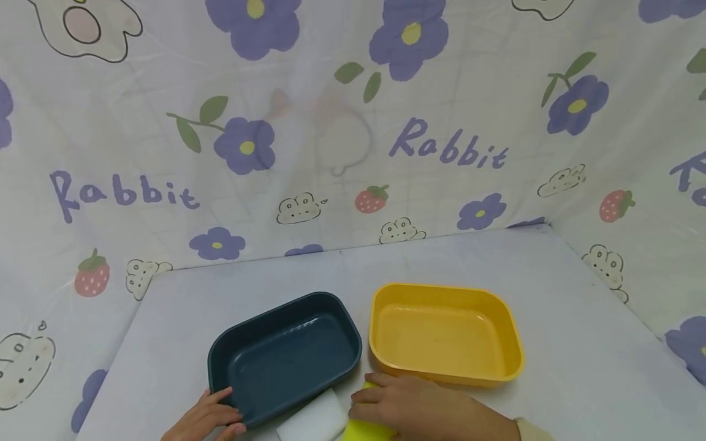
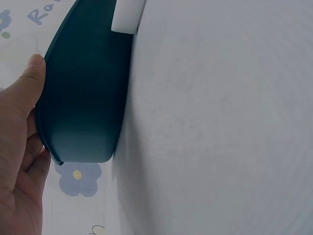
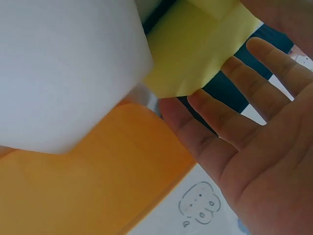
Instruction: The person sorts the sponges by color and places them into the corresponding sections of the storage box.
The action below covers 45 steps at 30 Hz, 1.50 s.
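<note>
A dark teal rectangular bin (image 1: 287, 358) stands on the table, turned slightly. My left hand (image 1: 206, 419) holds its near left corner; in the left wrist view the thumb (image 2: 35, 73) lies at the rim with the fingers behind it. Just in front of the bin lies a white sponge-like block (image 1: 315, 419). My right hand (image 1: 410, 404) grips a soft yellow sponge (image 1: 366, 429) beside that block. The right wrist view shows the fingertips along the edge of the yellow sponge (image 3: 195, 54).
A yellow rectangular bin (image 1: 447, 334) stands right of the teal one, just beyond my right hand. A white block (image 3: 68, 68) fills the near part of the right wrist view. Patterned cloth (image 1: 331, 135) hangs behind and at the sides of the white table (image 1: 579, 343).
</note>
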Available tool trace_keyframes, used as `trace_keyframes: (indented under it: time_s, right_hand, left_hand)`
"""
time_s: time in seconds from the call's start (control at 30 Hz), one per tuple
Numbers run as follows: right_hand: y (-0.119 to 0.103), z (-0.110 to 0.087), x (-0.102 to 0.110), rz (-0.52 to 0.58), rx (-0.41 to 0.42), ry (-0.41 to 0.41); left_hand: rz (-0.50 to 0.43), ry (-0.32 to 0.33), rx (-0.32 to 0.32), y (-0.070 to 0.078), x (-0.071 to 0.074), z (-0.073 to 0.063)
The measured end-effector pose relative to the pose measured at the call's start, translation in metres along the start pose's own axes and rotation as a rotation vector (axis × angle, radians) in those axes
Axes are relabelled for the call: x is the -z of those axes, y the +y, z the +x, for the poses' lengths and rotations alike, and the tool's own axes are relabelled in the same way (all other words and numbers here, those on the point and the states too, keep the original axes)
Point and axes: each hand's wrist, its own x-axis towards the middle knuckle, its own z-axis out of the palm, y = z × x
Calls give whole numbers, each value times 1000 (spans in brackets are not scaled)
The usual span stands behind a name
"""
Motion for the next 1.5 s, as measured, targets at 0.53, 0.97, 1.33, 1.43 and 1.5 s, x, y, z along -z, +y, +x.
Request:
trace_keyframes:
  time_s: [0.53, 0.97, 1.33, 1.43, 1.5]
  right_hand:
    - [1, 18, -5, -158, 138, -5]
    - [-1, 8, 7, 4, 94, 19]
    - [-9, 13, 35, 124, 98, 54]
    - [-11, 18, 42, 100, 114, 86]
    - [-12, 22, 47, 64, 123, 93]
  left_hand:
    - [-21, 44, 52, 7, 0, 1]
    - [-33, 71, 50, 5, -3, 0]
    - [-37, 38, 47, 6, -2, 2]
    - [-44, 22, 49, 5, -1, 2]
    - [-59, 23, 34, 4, -1, 1]
